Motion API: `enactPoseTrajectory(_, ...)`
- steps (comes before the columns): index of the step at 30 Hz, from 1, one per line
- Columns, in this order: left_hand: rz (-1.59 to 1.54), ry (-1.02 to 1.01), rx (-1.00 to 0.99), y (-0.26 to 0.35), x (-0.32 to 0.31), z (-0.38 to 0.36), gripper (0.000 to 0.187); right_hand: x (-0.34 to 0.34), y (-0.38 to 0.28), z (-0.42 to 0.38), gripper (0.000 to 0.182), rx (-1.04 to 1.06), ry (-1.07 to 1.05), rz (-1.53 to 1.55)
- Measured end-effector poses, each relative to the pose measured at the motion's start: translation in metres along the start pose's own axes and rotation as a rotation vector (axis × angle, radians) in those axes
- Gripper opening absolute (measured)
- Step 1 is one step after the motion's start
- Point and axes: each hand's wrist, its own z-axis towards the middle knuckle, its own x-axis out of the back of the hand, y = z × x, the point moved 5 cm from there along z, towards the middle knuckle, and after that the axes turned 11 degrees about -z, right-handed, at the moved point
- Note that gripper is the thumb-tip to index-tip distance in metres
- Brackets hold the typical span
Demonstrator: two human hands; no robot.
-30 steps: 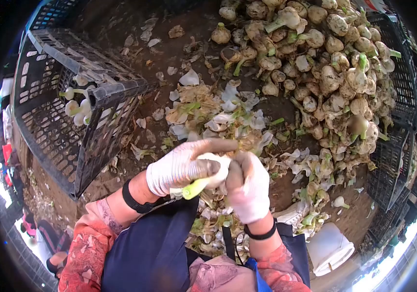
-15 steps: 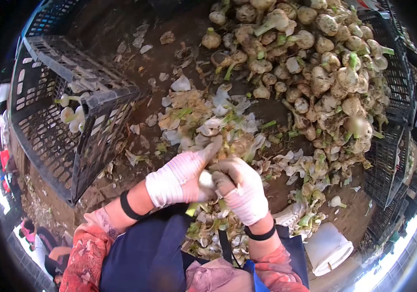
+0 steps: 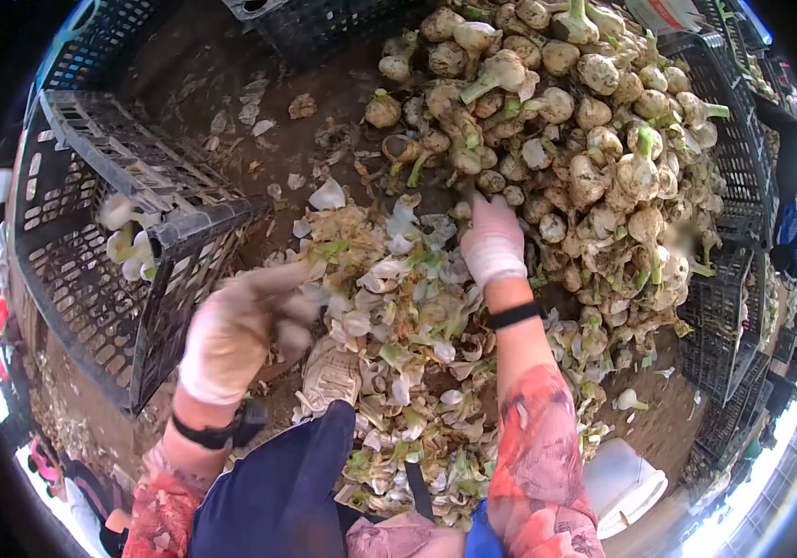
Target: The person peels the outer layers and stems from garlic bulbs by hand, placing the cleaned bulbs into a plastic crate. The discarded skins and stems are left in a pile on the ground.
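Bulbs, muddy and heaped in a broad pile with green stalk stubs, lie just beyond the fingertips of the right hand, which reaches out gloved with its fingers extended flat onto the nearest ones, not closed on any. Black crate stands past the left fingers, tilted, with a few cleaned white bulbs inside. Peelings of pale skin and leaf lie strewn beneath and between both hands. Left hand, gloved and motion-blurred, hangs near the crate's corner; whether its fingers grip anything cannot be told.
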Motion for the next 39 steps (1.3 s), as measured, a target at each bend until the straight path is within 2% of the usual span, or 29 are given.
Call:
enactPoseTrajectory(1,0.146,0.071,0.052,-0.009,-0.002,0.016,0.069,0.000,-0.004,-0.013,0.047,-0.025,0.095,0.178)
enactPoseTrajectory(3,0.391,0.030,-0.010,-0.028,-0.013,0.033,0.076,0.029,-0.031,-0.061,0.051,0.062,0.209,0.411)
enactPoseTrajectory(4,0.305,-0.032,0.081,-0.040,-0.015,0.041,0.082,0.040,-0.047,-0.082,0.056,0.117,0.261,0.434)
enactPoseTrajectory(5,0.348,-0.031,0.132,-0.052,-0.018,0.051,0.082,0.048,-0.063,-0.102,0.060,0.169,0.317,0.459)
enactPoseTrajectory(7,0.249,-0.102,0.141,-0.066,-0.036,0.044,0.085,0.054,-0.086,-0.143,0.071,0.280,0.411,0.531)
enactPoseTrajectory(8,0.367,-0.066,0.092,-0.072,-0.030,0.041,0.086,0.047,-0.087,-0.156,0.069,0.205,0.345,0.699)
enactPoseTrajectory(9,0.226,-0.067,0.112,-0.077,-0.029,0.035,0.085,0.040,-0.085,-0.166,0.068,0.131,0.277,0.861)
enactPoseTrajectory(10,0.221,-0.065,0.112,-0.082,-0.023,0.032,0.081,0.034,-0.080,-0.171,0.057,-0.046,0.118,1.286)
enactPoseTrajectory(11,0.215,-0.063,0.112,-0.085,-0.018,0.029,0.078,0.025,-0.073,-0.176,0.049,-0.316,-0.038,1.603)
enactPoseTrajectory(12,0.216,-0.063,0.115,-0.087,-0.015,0.027,0.078,0.032,-0.068,-0.179,0.047,-0.342,-0.077,1.649)
enactPoseTrajectory(13,0.615,-0.108,-0.008,-0.075,-0.023,0.027,0.074,0.037,-0.062,-0.180,0.046,-0.367,-0.113,1.694)
enactPoseTrajectory(14,1.010,-0.153,-0.134,-0.068,-0.032,0.025,0.071,0.038,-0.058,-0.178,0.048,-0.288,-0.162,1.655)
enactPoseTrajectory(15,1.008,-0.158,-0.129,-0.070,-0.036,0.024,0.071,0.040,-0.058,-0.178,0.048,-0.296,-0.161,1.654)
enactPoseTrajectory(17,1.072,-0.242,-0.410,-0.063,-0.054,0.019,0.068,0.048,-0.067,-0.173,0.051,-0.221,-0.243,1.560)
enactPoseTrajectory(18,1.129,-0.226,-0.423,-0.058,-0.060,0.016,0.067,0.051,-0.068,-0.174,0.050,-0.283,-0.290,1.603)
enactPoseTrajectory(22,1.243,-0.262,-0.384,-0.054,-0.056,0.017,0.064,0.042,-0.070,-0.174,0.046,-0.258,-0.309,1.636)
enactPoseTrajectory(24,1.272,-0.275,-0.394,-0.052,-0.057,0.016,0.061,0.039,-0.072,-0.178,0.045,-0.321,-0.458,1.730)
enactPoseTrajectory(25,1.271,-0.275,-0.391,-0.049,-0.060,0.016,0.061,0.038,-0.070,-0.178,0.045,-0.324,-0.460,1.729)
enactPoseTrajectory(28,1.207,-0.307,-0.353,-0.046,-0.062,0.017,0.058,0.035,-0.067,-0.180,0.045,-0.265,-0.537,1.697)
enactPoseTrajectory(30,1.005,-0.323,-0.321,-0.047,-0.053,0.016,0.061,0.037,-0.068,-0.181,0.043,-0.187,-0.526,1.867)
enactPoseTrajectory(31,1.005,-0.323,-0.320,-0.048,-0.048,0.015,0.061,0.035,-0.067,-0.182,0.043,-0.188,-0.527,1.867)
enactPoseTrajectory(33,1.100,-0.355,-0.458,-0.047,-0.046,0.010,0.068,0.032,-0.066,-0.184,0.043,-0.160,-0.517,1.841)
enactPoseTrajectory(34,1.101,-0.359,-0.456,-0.047,-0.048,0.008,0.068,0.033,-0.066,-0.184,0.043,-0.163,-0.514,1.844)
enactPoseTrajectory(36,1.101,-0.244,-0.302,-0.049,-0.049,0.010,0.079,0.035,-0.066,-0.183,0.038,-0.188,-0.520,1.748)
enactPoseTrajectory(37,1.099,-0.246,-0.299,-0.050,-0.050,0.010,0.079,0.037,-0.066,-0.182,0.038,-0.191,-0.520,1.747)
enactPoseTrajectory(39,0.769,-0.157,-0.082,-0.057,-0.045,0.012,0.079,0.041,-0.068,-0.182,0.030,-0.186,-0.565,1.731)
